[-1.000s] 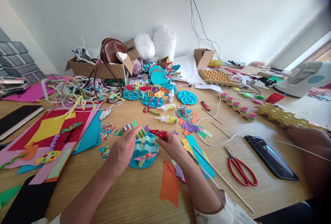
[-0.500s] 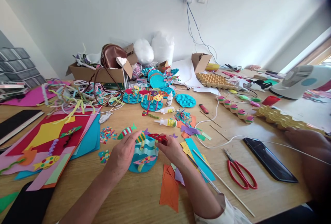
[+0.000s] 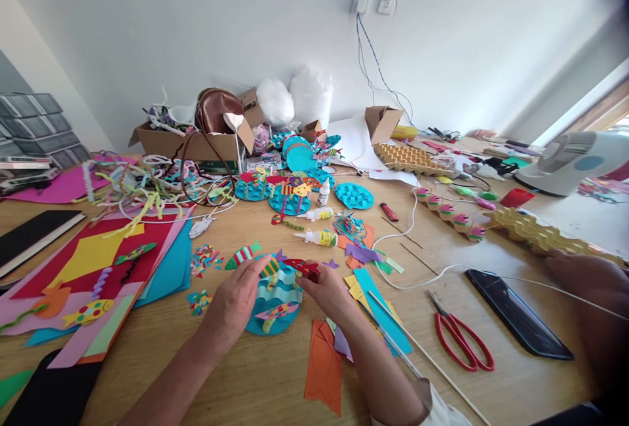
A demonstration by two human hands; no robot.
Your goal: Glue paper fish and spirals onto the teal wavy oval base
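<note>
My left hand [image 3: 236, 298] has its fingers bent together around the edge of a yellow-and-green striped paper fish [image 3: 270, 268]; the thumb is hidden. In my right hand [image 3: 328, 290] a red paper fish [image 3: 301, 267] is pinched between thumb and fingers. Between the hands lies a round turquoise base [image 3: 268, 328] with wavy pale-blue paper strips [image 3: 278, 291]. A pink spotted paper fish [image 3: 278, 310] stands on it on a short yellowish stem. Just past my left hand is a red, white and green striped fish [image 3: 242, 257].
Glue bottles [image 3: 319, 238] and a bumpy blue disc [image 3: 354, 196] lie beyond. Red-handled scissors [image 3: 462, 341], a phone [image 3: 515, 311] and a white cable [image 3: 417, 285] are right. Another person's hand [image 3: 574, 275] touches an egg-carton strip [image 3: 535, 229]. Coloured paper [image 3: 167, 269] lies left.
The view has tilted slightly, so everything sits a little lower. My right hand and the red fish have barely moved; both hands keep their places over the turquoise base.
</note>
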